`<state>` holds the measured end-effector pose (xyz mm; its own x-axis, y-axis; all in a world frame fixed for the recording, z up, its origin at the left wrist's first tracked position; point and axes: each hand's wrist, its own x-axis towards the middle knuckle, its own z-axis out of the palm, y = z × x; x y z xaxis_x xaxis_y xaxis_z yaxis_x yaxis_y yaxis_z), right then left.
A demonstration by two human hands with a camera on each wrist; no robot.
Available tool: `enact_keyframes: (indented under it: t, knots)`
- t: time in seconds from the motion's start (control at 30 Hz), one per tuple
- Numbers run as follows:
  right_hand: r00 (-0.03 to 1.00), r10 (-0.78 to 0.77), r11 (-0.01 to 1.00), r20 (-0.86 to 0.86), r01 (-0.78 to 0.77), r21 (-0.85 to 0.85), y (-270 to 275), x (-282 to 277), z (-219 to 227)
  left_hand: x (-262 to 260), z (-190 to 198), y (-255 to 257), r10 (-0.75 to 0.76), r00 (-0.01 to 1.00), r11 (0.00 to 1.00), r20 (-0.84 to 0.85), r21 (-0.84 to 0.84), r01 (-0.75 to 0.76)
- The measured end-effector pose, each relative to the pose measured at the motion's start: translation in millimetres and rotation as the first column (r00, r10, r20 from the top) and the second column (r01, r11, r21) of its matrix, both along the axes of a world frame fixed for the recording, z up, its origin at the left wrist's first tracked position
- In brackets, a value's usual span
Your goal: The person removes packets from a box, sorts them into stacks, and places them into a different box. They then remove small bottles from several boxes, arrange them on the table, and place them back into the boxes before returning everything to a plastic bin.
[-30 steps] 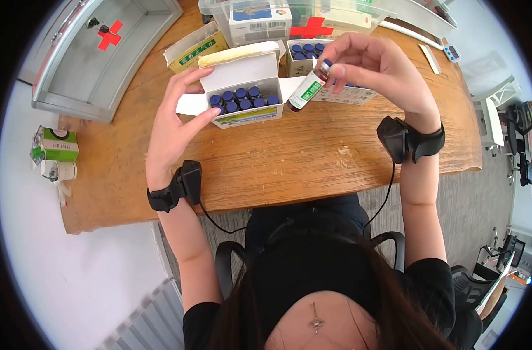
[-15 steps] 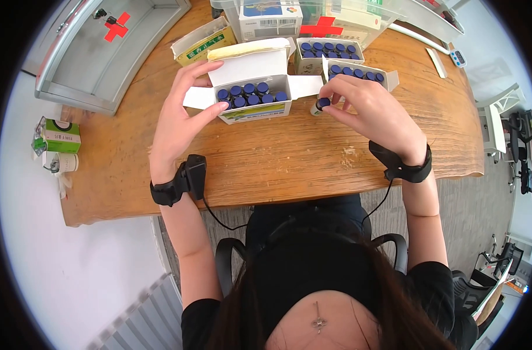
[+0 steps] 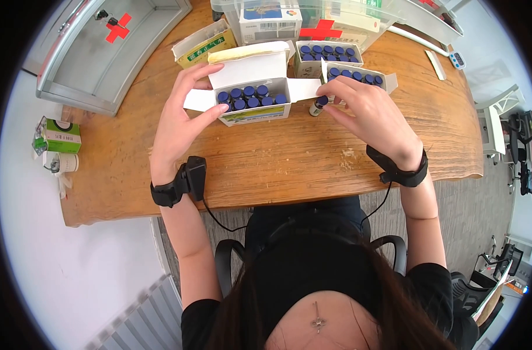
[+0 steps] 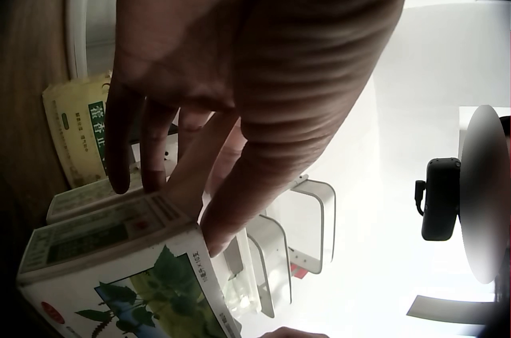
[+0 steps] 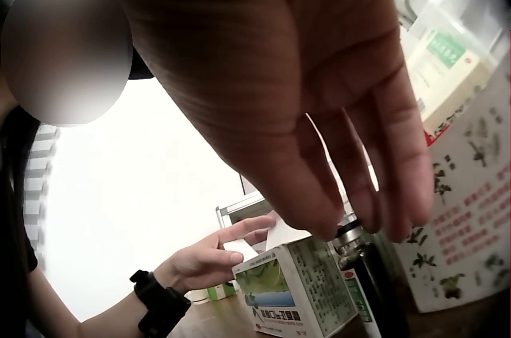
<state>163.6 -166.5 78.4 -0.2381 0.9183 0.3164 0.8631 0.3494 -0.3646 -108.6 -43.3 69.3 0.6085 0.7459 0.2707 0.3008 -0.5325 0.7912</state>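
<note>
The left hand (image 3: 181,125) (image 4: 239,58) grips a white box (image 3: 257,115) (image 4: 172,290) at its left end, thumb at the front rim and fingers by the raised lid. Several blue-capped bottles stand in two rows inside, with a gap at the back right. To the right of that box, a small dark bottle (image 3: 317,107) (image 5: 369,282) stands nearly upright on the table, its cap between the thumb and fingertips of the right hand (image 3: 377,119) (image 5: 279,74). The left wrist view hides the box's inside.
Two more open boxes (image 3: 307,69) of blue-capped bottles stand behind the right hand. A yellow box (image 3: 207,51) and a clear bin (image 3: 318,36) are at the back, a glass-fronted cabinet (image 3: 79,76) at the left, a green box (image 3: 63,135) at the left edge.
The right hand has brought the bottle down from a tilted, raised position to the table, uncovering the boxes behind. The left hand has kept its place at the white box.
</note>
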Motion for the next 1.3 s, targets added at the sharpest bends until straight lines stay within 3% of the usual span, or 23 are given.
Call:
enact_keyframes:
  t: [0.67, 0.73, 0.77, 0.87, 0.97, 1.0, 1.03, 1.07, 1.13, 1.17, 1.27, 1.3]
  knots:
    - [0.999, -0.032, 0.996, -0.015, 0.033, 0.084, -1, 4, 7, -2, -3, 6, 0.010, 1.000, 0.998, 0.015, 0.054, -0.011]
    - [0.999, -0.018, 0.993, -0.043, 0.023, 0.114, -1, 3, 12, -5, -8, 10, 0.034, 0.973, 0.999, 0.227, 0.025, -0.040]
    - [0.999, -0.015, 0.993, -0.045, 0.020, 0.116, 0, 1, 15, -9, -7, 12, 0.036, 0.974, 0.999, 0.225, 0.026, -0.043]
    - [0.999, 0.017, 0.988, 0.039, -0.023, 0.151, 3, -6, 20, -15, 3, 8, 0.220, 0.962, 0.942, 0.162, 0.221, -0.253]
    - [0.997, 0.072, 0.974, 0.003, -0.071, 0.217, 9, -12, 19, -7, 27, -16, 0.115, 0.985, 0.981, 0.125, 0.139, -0.132]
    - [0.981, 0.116, 0.983, -0.158, -0.090, 0.160, 9, -12, 20, 1, 33, -23, 0.119, 0.985, 0.981, 0.124, 0.140, -0.136]
    - [0.937, 0.146, 0.987, -0.316, -0.119, 0.103, 9, -14, 22, 7, 38, -30, 0.050, 0.990, 0.993, 0.132, 0.096, -0.063]
    - [0.937, 0.149, 0.987, -0.316, -0.122, 0.103, 9, -16, 23, 11, 41, -34, -0.020, 0.990, 0.999, 0.141, 0.052, 0.013]
    - [0.689, 0.120, 0.973, -0.714, -0.223, -0.052, 9, -17, 24, 19, 45, -33, -0.056, 0.994, 0.998, 0.097, 0.047, 0.052]
    - [0.691, 0.121, 0.973, -0.713, -0.223, -0.051, 9, -17, 26, 22, 46, -30, -0.096, 0.994, 0.995, 0.053, 0.041, 0.094]
    - [0.209, -0.042, 0.867, -0.977, -0.478, -0.140, 7, -15, 36, 29, 43, -20, -0.129, 0.990, 0.988, 0.053, -0.079, 0.133]
    - [0.212, -0.043, 0.870, -0.976, -0.472, -0.141, 7, -14, 37, 31, 41, -16, -0.135, 0.989, 0.987, 0.056, -0.078, 0.139]
